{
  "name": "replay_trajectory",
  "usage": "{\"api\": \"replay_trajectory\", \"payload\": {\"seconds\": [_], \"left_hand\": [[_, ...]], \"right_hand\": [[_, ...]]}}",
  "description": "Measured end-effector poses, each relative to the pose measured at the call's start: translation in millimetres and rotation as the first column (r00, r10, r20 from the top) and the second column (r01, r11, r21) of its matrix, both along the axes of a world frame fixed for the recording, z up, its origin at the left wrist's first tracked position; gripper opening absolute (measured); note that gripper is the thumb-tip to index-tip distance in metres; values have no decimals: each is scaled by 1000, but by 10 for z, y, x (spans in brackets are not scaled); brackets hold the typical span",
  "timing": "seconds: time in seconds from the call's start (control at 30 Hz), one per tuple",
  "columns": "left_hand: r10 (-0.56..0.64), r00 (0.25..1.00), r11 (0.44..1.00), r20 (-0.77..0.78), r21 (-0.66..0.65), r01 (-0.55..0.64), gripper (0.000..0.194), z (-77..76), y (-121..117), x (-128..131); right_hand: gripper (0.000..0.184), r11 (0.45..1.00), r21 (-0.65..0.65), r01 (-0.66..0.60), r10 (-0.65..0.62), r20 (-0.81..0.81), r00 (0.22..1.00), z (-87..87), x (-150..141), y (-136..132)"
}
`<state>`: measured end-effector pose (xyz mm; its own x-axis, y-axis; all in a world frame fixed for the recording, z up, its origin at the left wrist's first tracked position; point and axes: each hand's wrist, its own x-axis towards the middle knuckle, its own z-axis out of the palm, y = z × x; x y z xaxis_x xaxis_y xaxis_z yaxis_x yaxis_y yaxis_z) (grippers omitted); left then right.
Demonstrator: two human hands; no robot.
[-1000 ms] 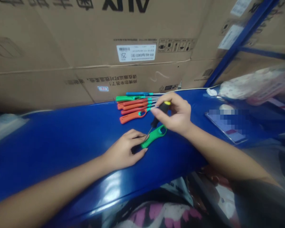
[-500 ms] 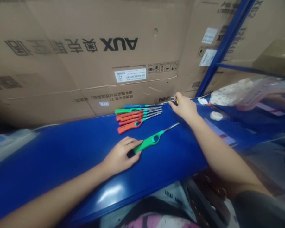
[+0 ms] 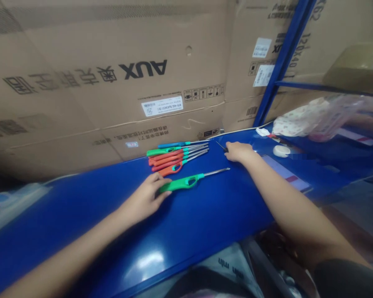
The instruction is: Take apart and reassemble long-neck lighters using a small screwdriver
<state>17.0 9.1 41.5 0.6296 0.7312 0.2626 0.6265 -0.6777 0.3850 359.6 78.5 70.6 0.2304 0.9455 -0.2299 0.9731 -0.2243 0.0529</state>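
Closer to the row of lighters than it was half a second ago, and turned to run more nearly left to right, is the long green plastic lighter (image 3: 178, 184) with a turquoise collar and a slim silver metal tube. It lies at the middle of the scene. The left hand (image 3: 146, 195) pinches the butt of its handle between thumb and fingers, so the lighter reaches rightward and a little far from that grip, tube tip foremost. The left hand is the nearer one, already on it; the tip ends left of and nearer than the right hand (image 3: 240, 152), apart from it.

Just beyond the green lighter lies the row: a nearest orange plastic lighter (image 3: 165, 170), more red-orange ones, a second green lighter (image 3: 162, 151) and a blue one (image 3: 173, 145) farthest, all with tubes toward the right. Whether the held lighter touches the nearest orange one is hard to tell.

The right hand's fingers curl around a dark-handled screwdriver (image 3: 226, 150), most of its handle hidden; its thin metal shaft points left and far. How firmly they press cannot be seen.

Farther right on the glossy blue tabletop (image 3: 205, 223) sit a small round white object (image 3: 281, 151) and a flat phone with a pale purple screen (image 3: 279, 171). Printed brown cardboard (image 3: 96, 103) walls the far side.
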Motion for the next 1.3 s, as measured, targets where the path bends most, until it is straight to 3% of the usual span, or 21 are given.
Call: {"api": "replay_trajectory", "payload": {"seconds": [0.13,0.23,0.33,0.47,0.57,0.77,0.9,1.03,1.1,1.17,1.23,1.3], "left_hand": [[100,991,989,85,101,-108,37,307,383,-161],[162,980,953,113,238,-185,37,398,551,-169],[128,989,948,74,284,-144,37,306,447,-24],[90,994,962,-62,265,-71,37,160,68,216],[146,982,974,-123,189,-121,45,168,-135,277],[133,934,966,-331,-168,-197,37,117,-203,191],[143,975,943,-173,-275,-187,52,47,-94,177],[109,994,890,19,-447,-89,62,172,113,197],[92,994,941,59,-331,-67,58,305,263,205],[101,995,995,-9,-5,-101,47,434,442,208],[204,970,961,-132,216,-173,47,512,635,204],[256,931,944,-261,275,-183,52,510,820,189]], "right_hand": [[40,1000,-7,-10,10,-3,1000,14,27,-3],[41,1000,-3,-16,16,-6,1000,-3,14,1],[41,1000,2,-17,17,-11,1000,-20,-2,5],[40,1000,11,-25,25,-6,1000,-33,-1,10],[39,1000,5,-25,25,3,1000,-35,-3,13],[39,1000,-1,-22,22,5,1000,-36,-21,11],[41,1000,-1,-28,28,0,1000,-40,-31,8],[41,1000,-3,-26,26,-5,1000,-32,-40,5],[41,1000,-4,-29,29,-9,1000,-29,-41,4],[41,999,-5,-32,32,-13,999,-28,-41,2],[42,999,-5,-34,33,-16,999,-29,-39,0],[41,999,-6,-36,36,-18,999,-27,-32,1]]}}
